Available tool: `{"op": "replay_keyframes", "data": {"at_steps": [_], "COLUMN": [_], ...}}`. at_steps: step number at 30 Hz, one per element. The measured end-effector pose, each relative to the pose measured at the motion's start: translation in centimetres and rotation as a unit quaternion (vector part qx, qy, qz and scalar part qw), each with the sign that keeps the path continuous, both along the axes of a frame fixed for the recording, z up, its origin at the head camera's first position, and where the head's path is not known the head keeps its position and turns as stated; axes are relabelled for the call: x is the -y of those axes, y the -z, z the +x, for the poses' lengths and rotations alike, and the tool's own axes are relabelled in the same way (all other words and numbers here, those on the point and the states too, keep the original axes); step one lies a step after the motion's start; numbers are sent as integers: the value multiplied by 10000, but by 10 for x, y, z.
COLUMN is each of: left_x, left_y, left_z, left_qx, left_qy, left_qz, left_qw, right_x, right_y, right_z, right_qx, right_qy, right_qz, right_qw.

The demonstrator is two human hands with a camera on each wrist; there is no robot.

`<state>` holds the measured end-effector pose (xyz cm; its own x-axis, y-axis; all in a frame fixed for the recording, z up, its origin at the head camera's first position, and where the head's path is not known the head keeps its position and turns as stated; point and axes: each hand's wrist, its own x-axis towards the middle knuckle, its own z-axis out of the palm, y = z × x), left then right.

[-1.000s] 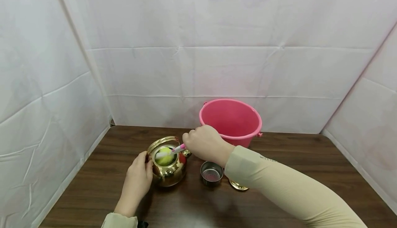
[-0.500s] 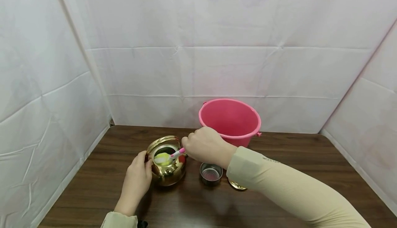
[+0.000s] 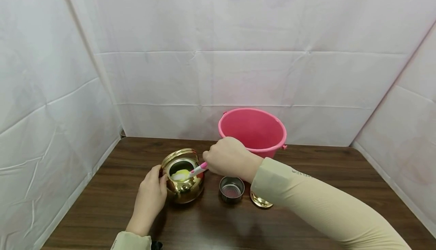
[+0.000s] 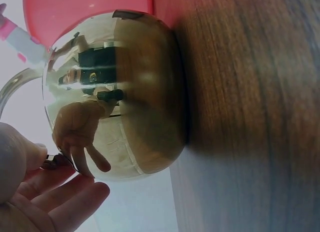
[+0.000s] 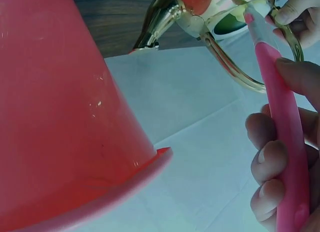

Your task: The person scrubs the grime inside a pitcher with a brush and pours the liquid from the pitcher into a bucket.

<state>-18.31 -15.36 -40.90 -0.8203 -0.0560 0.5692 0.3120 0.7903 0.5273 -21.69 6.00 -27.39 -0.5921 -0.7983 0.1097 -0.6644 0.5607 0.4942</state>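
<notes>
A shiny gold kettle [image 3: 184, 195] stands without its lid on the wooden table, its handle raised. My left hand [image 3: 150, 191] is at its left side; in the left wrist view the thumb and fingers pinch the base of the handle, beside the mirror-like body [image 4: 150, 106]. My right hand [image 3: 231, 159] grips a pink-and-white sponge brush [image 5: 285, 106], fingers wrapped round the pink grip. The brush slants down to the left, and its yellow-green head [image 3: 180, 174] sits in the kettle's mouth, partly hidden by the rim.
Behind my right hand stands a pink bucket [image 3: 245, 123], close to the white backdrop. A small metal strainer cup [image 3: 223, 194] is to the right of the kettle. Beyond it the gold lid [image 3: 261, 201] lies partly under my right sleeve.
The brush head has dropped deeper into the kettle and shifted about within its mouth. My right hand has moved slightly to the right. My left hand and the kettle stay nearly still.
</notes>
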Motion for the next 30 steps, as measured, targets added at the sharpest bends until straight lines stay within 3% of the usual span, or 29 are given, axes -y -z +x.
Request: {"op": "replay_keyframes", "data": {"at_steps": [5,10,21,30], "left_x": [-1,-1,-3,-2], "left_y": [0,1,-2,-6], "left_z": [-1,-1,1,-2], "left_qx": [68,47,52,-53], "left_qy": [-11,-12,32,102], "left_qz": [-4,-5,-40,-13], "left_qw": [10000,10000,10000,9999], "right_x": [1,2,4,2], "right_y": [-4,-8,-3,0], "right_z": [0,0,-1,-6], "right_qx": [69,305,426,448], "right_qy": [232,741,1372,1401], "right_qz": [124,148,-369,-467], "right_qw": [9996,9967,9889,9880]}}
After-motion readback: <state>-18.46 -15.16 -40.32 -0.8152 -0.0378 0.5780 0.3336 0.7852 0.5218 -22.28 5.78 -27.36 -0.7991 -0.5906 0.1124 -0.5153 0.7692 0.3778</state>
